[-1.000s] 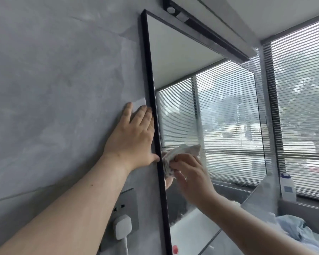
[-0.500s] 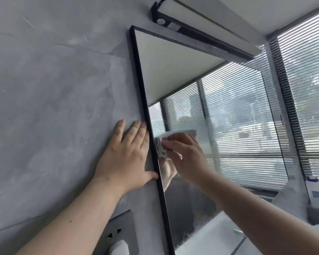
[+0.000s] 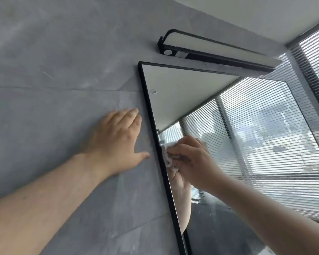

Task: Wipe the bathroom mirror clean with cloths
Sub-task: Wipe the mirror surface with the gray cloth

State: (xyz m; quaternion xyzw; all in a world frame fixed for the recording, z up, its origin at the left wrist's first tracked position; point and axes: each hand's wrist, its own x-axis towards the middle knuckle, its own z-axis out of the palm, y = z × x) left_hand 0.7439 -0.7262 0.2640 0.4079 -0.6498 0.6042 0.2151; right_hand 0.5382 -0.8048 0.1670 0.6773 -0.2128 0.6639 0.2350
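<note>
The crumpled white cloth sits against the glass at the left edge of the black-framed rectangular wall mirror, just beside the frame. It lies mostly under the right hand, whose curled fingers grip it. Left of the frame, the left hand lies flat on the grey stone-look wall, fingers straight and together, thumb spread toward the frame. A black bar lamp hangs above the mirror.
</note>
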